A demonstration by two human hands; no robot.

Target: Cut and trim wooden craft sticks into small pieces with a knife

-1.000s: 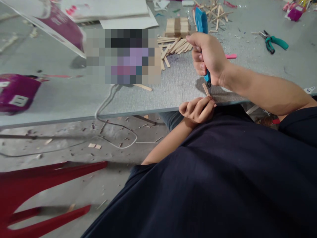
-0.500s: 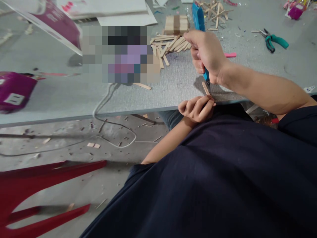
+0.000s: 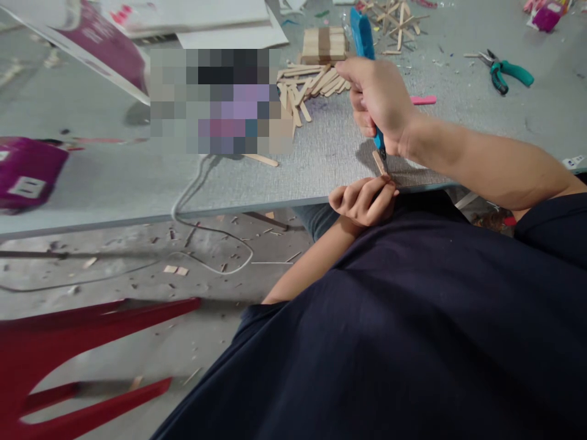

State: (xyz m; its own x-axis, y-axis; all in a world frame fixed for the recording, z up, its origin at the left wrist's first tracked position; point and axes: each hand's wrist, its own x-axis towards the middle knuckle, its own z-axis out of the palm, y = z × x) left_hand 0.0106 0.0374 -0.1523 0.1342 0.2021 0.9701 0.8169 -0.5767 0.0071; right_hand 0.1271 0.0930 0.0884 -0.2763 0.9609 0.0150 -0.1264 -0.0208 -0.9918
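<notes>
My right hand (image 3: 378, 101) is wrapped round a blue cutter-like tool (image 3: 363, 33), held upright with its dark tip pointing down. That tip meets a small wooden stick (image 3: 378, 162) close to the table's front edge. With its fingers curled, my left hand (image 3: 364, 200) pins the near end of the stick against the tabletop. Beyond both hands lie a loose pile of wooden sticks (image 3: 316, 82) and a banded bundle of sticks (image 3: 324, 45). A pink stick (image 3: 424, 100) shows behind my right wrist.
Green-handled pliers (image 3: 504, 72) lie at the right, and a stick structure (image 3: 398, 24) stands at the back. At the left are a purple object (image 3: 30, 172) and a white cable (image 3: 183, 192). A red chair (image 3: 41, 348) is at lower left; scraps litter the floor.
The view has shifted very slightly. Both hands keep their hold, and the tool leans at nearly the same angle on the stick.
</notes>
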